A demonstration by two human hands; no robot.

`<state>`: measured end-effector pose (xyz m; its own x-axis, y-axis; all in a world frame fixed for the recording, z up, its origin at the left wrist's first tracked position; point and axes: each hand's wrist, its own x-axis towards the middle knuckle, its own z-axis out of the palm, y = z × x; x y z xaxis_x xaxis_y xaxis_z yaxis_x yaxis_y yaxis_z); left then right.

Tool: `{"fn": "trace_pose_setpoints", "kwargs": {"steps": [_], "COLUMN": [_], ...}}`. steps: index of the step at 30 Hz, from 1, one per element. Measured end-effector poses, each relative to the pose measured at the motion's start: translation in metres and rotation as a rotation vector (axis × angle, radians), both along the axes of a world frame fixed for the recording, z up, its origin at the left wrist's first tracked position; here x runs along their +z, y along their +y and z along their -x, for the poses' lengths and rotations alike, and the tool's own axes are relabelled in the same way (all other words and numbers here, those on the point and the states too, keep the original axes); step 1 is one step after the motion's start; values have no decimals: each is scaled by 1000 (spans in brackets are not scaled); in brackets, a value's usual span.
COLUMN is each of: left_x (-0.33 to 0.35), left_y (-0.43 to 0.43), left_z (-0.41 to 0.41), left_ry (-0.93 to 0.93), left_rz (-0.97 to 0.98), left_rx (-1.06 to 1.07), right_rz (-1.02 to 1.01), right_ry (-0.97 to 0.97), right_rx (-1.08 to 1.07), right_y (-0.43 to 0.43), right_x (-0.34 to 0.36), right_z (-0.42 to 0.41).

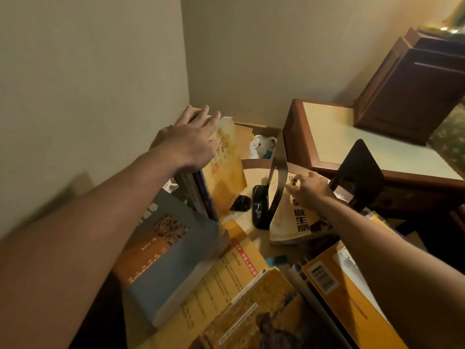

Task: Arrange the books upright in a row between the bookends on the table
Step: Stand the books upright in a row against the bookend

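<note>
My left hand (191,139) lies spread flat over the tops of the upright books (224,172) by the wall, left of centre. My right hand (309,190) pinches the top edge of a cream book (299,222) beside the near black bookend (275,187). A second bookend (359,170) stands further right. A grey-blue book (166,260) lies at lower left. At upper centre an open brown box (261,127) holds a white plastic bag (260,144).
</note>
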<state>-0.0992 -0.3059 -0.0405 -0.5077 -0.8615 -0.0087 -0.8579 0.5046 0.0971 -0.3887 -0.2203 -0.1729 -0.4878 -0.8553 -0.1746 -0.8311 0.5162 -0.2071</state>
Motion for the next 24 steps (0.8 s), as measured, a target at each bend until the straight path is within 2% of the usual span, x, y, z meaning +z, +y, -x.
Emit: {"fn": "trace_pose_setpoints", "kwargs": {"steps": [7,10,15,21,24], "left_x": [0,0,-1,-2,-3], "left_y": [4,6,5,3,2], "left_z": [8,12,11,9,8], "left_ry": [-6,-7,-6,-8,-8], "left_rz": [5,18,28,33,39], "left_rx": [16,12,18,27,30], "right_rz": [-34,-115,-195,-114,-123], "right_ry": [-124,-147,15,-113,-135], "right_rx": [-41,-23,40,247,221], "right_y": [-15,-17,-25,-32,-36], "right_x": [1,4,13,14,14], "right_z": [5,1,7,10,12]}}
